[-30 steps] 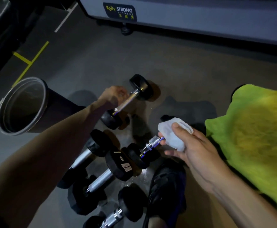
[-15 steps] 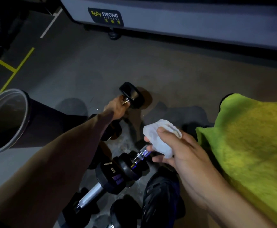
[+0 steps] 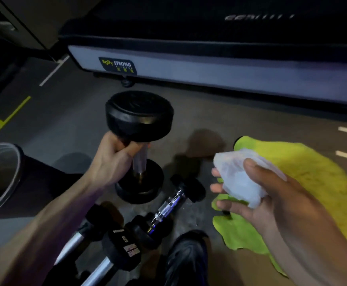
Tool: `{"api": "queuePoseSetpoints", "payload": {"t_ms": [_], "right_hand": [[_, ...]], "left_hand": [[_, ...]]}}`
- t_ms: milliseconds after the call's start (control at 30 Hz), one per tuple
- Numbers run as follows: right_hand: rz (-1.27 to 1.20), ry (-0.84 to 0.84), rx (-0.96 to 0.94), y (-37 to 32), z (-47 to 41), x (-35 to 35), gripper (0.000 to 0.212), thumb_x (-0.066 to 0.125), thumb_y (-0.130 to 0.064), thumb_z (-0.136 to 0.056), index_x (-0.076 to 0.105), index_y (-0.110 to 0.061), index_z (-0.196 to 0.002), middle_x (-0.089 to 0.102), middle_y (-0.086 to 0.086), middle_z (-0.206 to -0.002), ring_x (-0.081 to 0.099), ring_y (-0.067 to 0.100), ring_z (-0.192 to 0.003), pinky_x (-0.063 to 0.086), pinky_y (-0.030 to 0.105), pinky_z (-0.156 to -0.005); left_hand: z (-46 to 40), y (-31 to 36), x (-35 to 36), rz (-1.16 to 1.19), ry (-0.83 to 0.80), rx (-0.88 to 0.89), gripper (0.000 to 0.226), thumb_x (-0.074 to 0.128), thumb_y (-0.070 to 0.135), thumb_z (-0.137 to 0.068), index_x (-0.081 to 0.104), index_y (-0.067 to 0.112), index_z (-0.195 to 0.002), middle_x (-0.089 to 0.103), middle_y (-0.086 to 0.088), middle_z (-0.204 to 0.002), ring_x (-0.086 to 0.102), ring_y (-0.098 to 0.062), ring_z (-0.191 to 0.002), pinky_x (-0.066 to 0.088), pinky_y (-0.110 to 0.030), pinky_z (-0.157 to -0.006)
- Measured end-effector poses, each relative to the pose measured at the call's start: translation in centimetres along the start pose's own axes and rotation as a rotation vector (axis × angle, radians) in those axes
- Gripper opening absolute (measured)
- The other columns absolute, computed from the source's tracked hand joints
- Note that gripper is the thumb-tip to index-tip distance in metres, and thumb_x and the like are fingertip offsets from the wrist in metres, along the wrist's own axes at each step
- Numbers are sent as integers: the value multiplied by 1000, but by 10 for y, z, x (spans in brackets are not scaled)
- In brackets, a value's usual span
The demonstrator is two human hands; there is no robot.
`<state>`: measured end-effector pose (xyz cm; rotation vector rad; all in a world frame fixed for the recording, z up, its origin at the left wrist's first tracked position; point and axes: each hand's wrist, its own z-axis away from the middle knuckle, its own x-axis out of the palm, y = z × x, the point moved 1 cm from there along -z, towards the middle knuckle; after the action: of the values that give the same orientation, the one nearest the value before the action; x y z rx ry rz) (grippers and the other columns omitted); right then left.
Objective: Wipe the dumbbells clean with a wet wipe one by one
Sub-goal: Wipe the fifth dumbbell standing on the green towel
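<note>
My left hand [image 3: 114, 159] grips the chrome handle of a black dumbbell [image 3: 138, 116] and holds it upright in the air, one head up, the other head below my fingers. To its right, my right hand [image 3: 271, 199] holds a crumpled white wet wipe [image 3: 240, 178], thumb on top, apart from the dumbbell. Several more black dumbbells lie on the floor below: a small one with a chrome handle [image 3: 168, 207] and a bigger pair [image 3: 119, 248] near my left forearm.
A yellow-green towel [image 3: 313, 182] is spread on the floor at the right. A dark bin [image 3: 3, 178] with a clear liner lies at the left. A grey machine base [image 3: 230, 75] runs along the back. My black shoe [image 3: 187, 256] is at the bottom.
My left hand has lifted the dumbbell off the floor, turned it upright and brought it closer. My right hand with the wipe has moved right, away from the small dumbbell's handle.
</note>
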<state>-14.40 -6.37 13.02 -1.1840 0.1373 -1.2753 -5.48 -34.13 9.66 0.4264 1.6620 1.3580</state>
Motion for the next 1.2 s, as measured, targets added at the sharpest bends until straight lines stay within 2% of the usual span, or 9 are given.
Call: {"api": "queuePoseSetpoints", "payload": {"t_ms": [233, 400, 467, 533, 800, 900, 1033, 1100, 1200], "right_hand": [[88, 207, -312, -31, 61, -37, 47, 57, -30, -79, 70, -8, -118, 77, 17, -103, 75, 30, -83, 60, 34, -63], [249, 407, -506, -34, 99, -69, 40, 67, -33, -84, 72, -21, -122, 78, 5, -107, 74, 30, -99, 55, 45, -87], [389, 460, -562, -32, 112, -77, 22, 69, -39, -90, 73, -47, -110, 78, -15, -101, 72, 5, -94, 54, 25, -92], [490, 458, -569, -30, 123, -80, 30, 62, -33, -97, 71, -61, -89, 73, -30, -87, 63, -14, -79, 45, 2, -71], [634, 351, -649, -25, 123, -85, 35, 47, -45, -96, 65, -45, -125, 69, -26, -115, 60, -10, -108, 47, 23, -91], [836, 343, -656, -10, 107, -78, 40, 44, -47, -98, 61, -42, -134, 56, -38, -126, 41, -10, -133, 31, 3, -99], [958, 373, -692, -1, 97, -79, 47, 35, -52, -98, 63, -34, -133, 57, -31, -127, 35, 2, -137, 28, 4, -101], [990, 370, -685, -1, 96, -81, 45, 35, -47, -100, 61, -36, -134, 56, -31, -131, 33, 3, -139, 27, 5, -102], [1028, 376, -701, 0, 94, -79, 40, 37, -41, -102, 60, -38, -134, 51, -36, -131, 30, 3, -140, 25, 3, -102]], "left_hand": [[52, 160, 54, 296, -81, 440, 6, 70, 6, -87, 74, 9, -85, 77, -5, -84, 75, -22, -79, 63, -44, -77], [77, 200, 123, 472, -98, 416, 11, 68, 13, -88, 74, 6, -83, 74, -25, -85, 75, -36, -76, 63, -54, -74], [80, 200, 149, 521, -96, 314, 18, 72, 16, -86, 72, -1, -86, 74, -26, -85, 76, -37, -79, 59, -63, -76], [81, 200, 167, 523, -103, 282, 20, 75, 22, -87, 74, 3, -86, 75, -21, -85, 74, -42, -85, 56, -68, -77], [78, 212, 165, 462, -210, 185, 42, 77, 23, -81, 70, -4, -112, 78, -19, -102, 75, -37, -100, 55, -58, -97], [75, 211, 159, 477, -246, 181, 43, 77, 18, -82, 67, -3, -119, 78, -14, -107, 74, -30, -107, 55, -54, -102], [73, 210, 146, 381, -314, 230, 39, 81, 16, -79, 70, 5, -115, 79, 0, -105, 74, -14, -103, 57, -27, -94], [70, 211, 135, 391, -232, 253, 80, 91, 10, -64, 57, 13, -135, 75, 8, -108, 71, -1, -96, 54, -16, -84], [68, 217, 117, 217, -33, 476, 139, 101, 16, -52, 17, 30, -161, 54, -1, -143, 64, -9, -123, 55, -34, -101]]}}
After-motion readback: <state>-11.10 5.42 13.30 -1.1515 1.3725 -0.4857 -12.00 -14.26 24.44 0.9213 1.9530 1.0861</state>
